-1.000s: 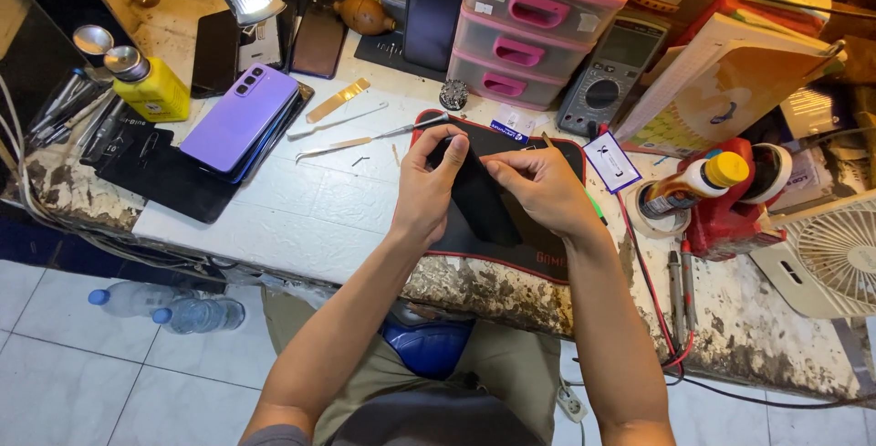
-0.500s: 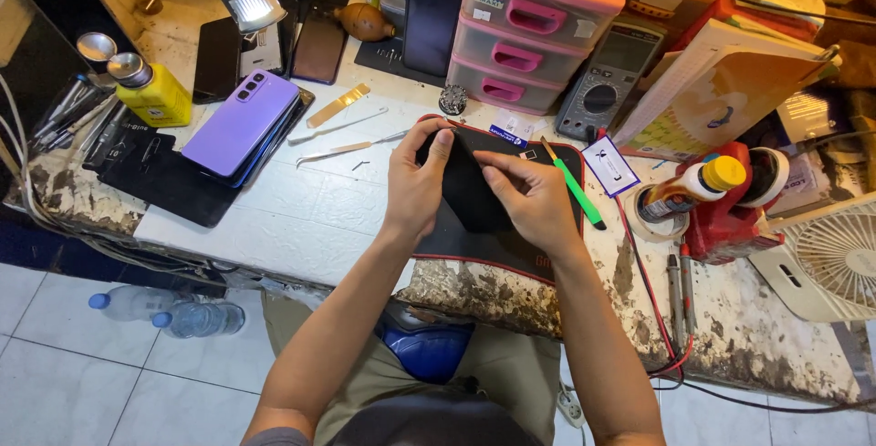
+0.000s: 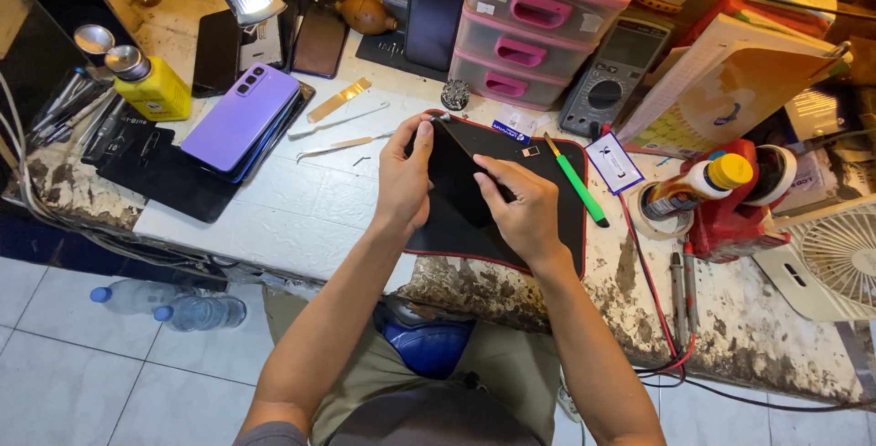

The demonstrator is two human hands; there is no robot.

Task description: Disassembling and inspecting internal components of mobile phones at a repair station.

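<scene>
A dark, flat phone-sized slab (image 3: 459,175) is tilted up over a black work mat with a red edge (image 3: 557,245) on the white bench. My left hand (image 3: 404,181) grips its left edge, thumb on top. Its right edge is gripped by my right hand (image 3: 522,209), fingers curled over the face. Both hands hide much of the slab.
A purple phone (image 3: 242,115) lies on dark pads at left, near a yellow bottle (image 3: 151,85) and metal tools (image 3: 339,145). Behind stand pink drawers (image 3: 538,26) and a multimeter (image 3: 610,85). A green pen (image 3: 577,190), a brown bottle (image 3: 698,186) and a fan (image 3: 835,250) are at right.
Both hands have lifted and tilted the dark slab slightly, shifting a little toward me over the mat. The view has also drifted.
</scene>
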